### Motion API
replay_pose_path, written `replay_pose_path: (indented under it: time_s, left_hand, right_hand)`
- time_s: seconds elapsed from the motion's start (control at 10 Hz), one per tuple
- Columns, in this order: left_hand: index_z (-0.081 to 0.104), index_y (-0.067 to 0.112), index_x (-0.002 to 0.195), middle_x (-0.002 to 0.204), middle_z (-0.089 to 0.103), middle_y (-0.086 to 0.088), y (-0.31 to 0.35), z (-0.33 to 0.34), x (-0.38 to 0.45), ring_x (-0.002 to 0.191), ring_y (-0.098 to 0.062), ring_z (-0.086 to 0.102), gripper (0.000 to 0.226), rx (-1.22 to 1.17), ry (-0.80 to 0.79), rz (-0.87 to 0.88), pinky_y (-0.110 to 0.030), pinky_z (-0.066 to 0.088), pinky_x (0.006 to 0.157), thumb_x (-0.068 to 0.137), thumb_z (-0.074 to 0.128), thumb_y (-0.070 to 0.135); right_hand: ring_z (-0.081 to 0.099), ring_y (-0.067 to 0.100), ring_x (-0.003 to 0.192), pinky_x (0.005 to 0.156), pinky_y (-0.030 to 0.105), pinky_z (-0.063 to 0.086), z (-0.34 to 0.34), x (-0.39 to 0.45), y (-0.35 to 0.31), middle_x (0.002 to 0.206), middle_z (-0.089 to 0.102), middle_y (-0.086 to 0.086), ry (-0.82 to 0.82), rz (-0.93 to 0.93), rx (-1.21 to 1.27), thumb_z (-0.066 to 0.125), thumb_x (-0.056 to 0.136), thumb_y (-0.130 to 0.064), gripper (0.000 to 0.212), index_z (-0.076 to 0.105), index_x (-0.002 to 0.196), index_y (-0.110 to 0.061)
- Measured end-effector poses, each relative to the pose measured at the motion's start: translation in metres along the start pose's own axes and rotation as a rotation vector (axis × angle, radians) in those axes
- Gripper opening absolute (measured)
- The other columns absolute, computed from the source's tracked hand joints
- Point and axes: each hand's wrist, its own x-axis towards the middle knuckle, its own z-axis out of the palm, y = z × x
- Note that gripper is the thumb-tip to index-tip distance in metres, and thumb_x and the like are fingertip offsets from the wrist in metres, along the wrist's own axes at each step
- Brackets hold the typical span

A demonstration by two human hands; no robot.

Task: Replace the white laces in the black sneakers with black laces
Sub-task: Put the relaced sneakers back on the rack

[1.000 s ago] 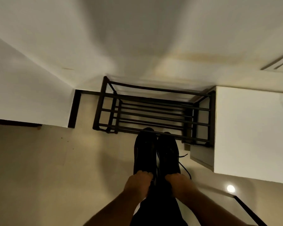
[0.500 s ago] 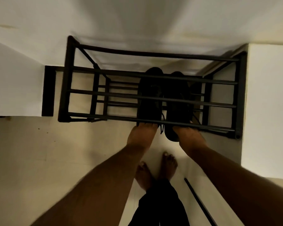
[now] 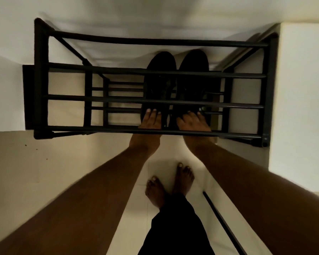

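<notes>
Two black sneakers stand side by side, toes away from me, on a shelf of a black metal shoe rack [image 3: 155, 42], seen through its top bars. My left hand [image 3: 151, 120] rests with straight fingers on the heel of the left sneaker [image 3: 159, 70]. My right hand [image 3: 192, 122] lies with spread fingers on the heel of the right sneaker [image 3: 192, 67]. Both wrists pass under the rack's front bar. Dark lace ends [image 3: 203, 109] hang by the right sneaker; its eyelets are too dark to make out.
The rack fills a niche between a white wall [image 3: 4, 92] on the left and a white cabinet [image 3: 302, 89] on the right. My bare feet [image 3: 155, 188] stand on pale floor tiles just before it. A dark strip [image 3: 221, 221] runs along the floor at right.
The sneakers went from above the floor into the rack and further back on the shelf. My fingers, curled round the heels before, now lie straight on them.
</notes>
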Motion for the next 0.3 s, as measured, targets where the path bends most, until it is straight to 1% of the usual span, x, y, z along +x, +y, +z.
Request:
replay_pose_path:
  time_s: [0.1,0.2,0.3]
  left_hand:
    - [-0.01,0.012,0.153,0.156,-0.022,-0.003,0.005,-0.007,-0.019,0.146,-0.024,-0.02,0.067,0.01,0.041,0.022,-0.036,-0.006,0.121,0.105,0.036,0.022]
    - [-0.008,0.013,0.154,0.161,-0.013,-0.002,0.031,-0.03,-0.063,0.149,-0.021,-0.012,0.072,-0.029,-0.078,0.015,-0.03,-0.003,0.119,0.103,0.04,0.029]
    - [-0.003,0.011,0.154,0.163,-0.002,-0.007,0.059,-0.064,-0.099,0.15,-0.023,-0.003,0.068,-0.011,-0.158,0.083,-0.032,0.002,0.12,0.103,0.039,0.028]
  right_hand:
    - [0.0,0.027,0.149,0.119,0.043,-0.002,-0.005,-0.026,-0.002,0.161,0.008,0.011,-0.017,-0.01,0.024,0.04,0.098,-0.008,0.065,0.006,0.153,-0.014]
    - [-0.013,0.028,0.148,0.121,0.043,-0.003,-0.025,-0.089,-0.01,0.161,-0.013,0.011,-0.194,-0.074,0.032,0.045,0.093,-0.003,0.08,-0.009,0.152,-0.011]
    - [-0.011,0.026,0.148,0.121,0.04,-0.001,-0.064,-0.135,-0.014,0.161,-0.011,0.01,-0.239,-0.109,0.114,0.05,0.094,-0.01,0.082,-0.007,0.152,-0.011]
